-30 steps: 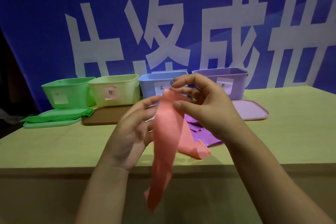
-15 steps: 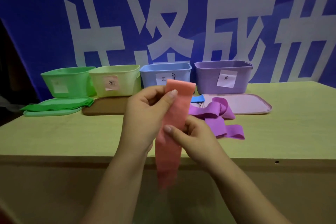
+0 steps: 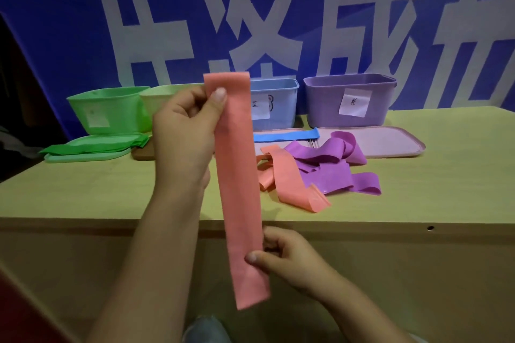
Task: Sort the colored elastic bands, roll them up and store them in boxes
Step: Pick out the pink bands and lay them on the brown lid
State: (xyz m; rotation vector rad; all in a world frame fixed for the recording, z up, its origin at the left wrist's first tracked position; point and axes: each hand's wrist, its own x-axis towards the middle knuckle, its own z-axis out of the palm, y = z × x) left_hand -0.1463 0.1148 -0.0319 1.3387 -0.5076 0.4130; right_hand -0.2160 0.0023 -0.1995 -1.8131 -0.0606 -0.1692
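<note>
Fingers (image 3: 220,96) of left hand (image 3: 184,131) pinching pink band (image 3: 239,181) at top, right hand (image 3: 287,256) pinching low, before tabletop's (image 3: 83,189) front edge.

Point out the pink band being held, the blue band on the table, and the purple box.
Held pink band (image 3: 239,175), head view: middle of the strip stretched between both hands.
Blue band (image 3: 287,136), head view: middle of the flat strip.
Purple box (image 3: 323,108), head view: bare front wall, left of the paper label.
</note>
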